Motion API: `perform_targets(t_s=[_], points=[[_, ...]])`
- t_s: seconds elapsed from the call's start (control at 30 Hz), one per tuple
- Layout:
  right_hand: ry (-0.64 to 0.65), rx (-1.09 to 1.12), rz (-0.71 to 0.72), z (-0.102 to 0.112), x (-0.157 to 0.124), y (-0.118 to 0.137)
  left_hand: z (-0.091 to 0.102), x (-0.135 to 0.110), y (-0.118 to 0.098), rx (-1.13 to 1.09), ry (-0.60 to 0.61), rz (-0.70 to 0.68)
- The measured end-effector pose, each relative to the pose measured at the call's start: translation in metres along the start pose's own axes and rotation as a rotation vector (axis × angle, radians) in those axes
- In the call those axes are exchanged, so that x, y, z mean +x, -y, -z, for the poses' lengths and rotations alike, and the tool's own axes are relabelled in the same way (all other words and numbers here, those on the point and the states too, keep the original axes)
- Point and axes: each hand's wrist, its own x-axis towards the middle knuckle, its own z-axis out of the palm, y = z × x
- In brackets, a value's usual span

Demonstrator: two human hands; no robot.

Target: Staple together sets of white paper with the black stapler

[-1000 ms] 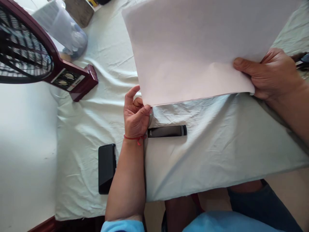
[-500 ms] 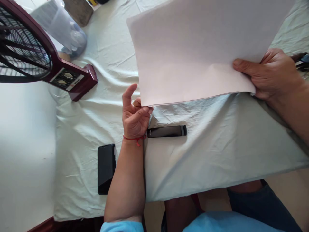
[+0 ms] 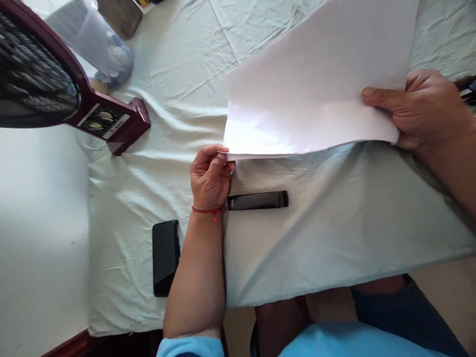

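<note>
White sheets of paper [image 3: 316,94] are held up above the cloth-covered table, their near edge bowed. My left hand [image 3: 211,173], with a red thread at the wrist, is closed on the near left corner, thumb and fingers pinching it. At the right side my right hand [image 3: 427,111] grips the paper, thumb on top and the other fingers underneath, mostly hidden. Just below the paper's near edge, a black stapler [image 3: 258,200] lies on the cloth beside my left wrist.
A black phone [image 3: 164,258] lies left of my left forearm. Further back stand a dark red table fan [image 3: 111,121] and a clear plastic container [image 3: 107,49]. The pale green tablecloth [image 3: 316,238] is wrinkled. Dark objects [image 3: 469,94] show at the right edge.
My left index finger, raised before, has come down onto the paper's corner. The paper's left side has tilted and its far left corner has shifted right and down.
</note>
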Motion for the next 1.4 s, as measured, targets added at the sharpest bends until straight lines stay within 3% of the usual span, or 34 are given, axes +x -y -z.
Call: perform_targets(t_s=[0.4, 0.7, 1.03, 1.2, 1.4], points=[[-0.009, -0.014, 0.003, -0.001, -0.002, 0.003, -0.002, 0.0, -0.005, 0.002, -0.004, 0.099], [0.022, -0.017, 0.069, 0.003, 0.001, -0.003, 0.002, 0.0, 0.006, 0.051, -0.013, 0.002], [0.105, 0.077, 0.185, 0.005, 0.0, -0.005, 0.007, 0.004, 0.014, 0.045, -0.007, 0.035], [0.234, 0.071, 0.261, 0.001, -0.007, -0.003, 0.005, 0.005, 0.015, 0.047, -0.085, -0.025], [0.196, 0.028, 0.402, 0.0, -0.007, -0.007, 0.005, 0.004, 0.019, 0.199, -0.185, -0.129]])
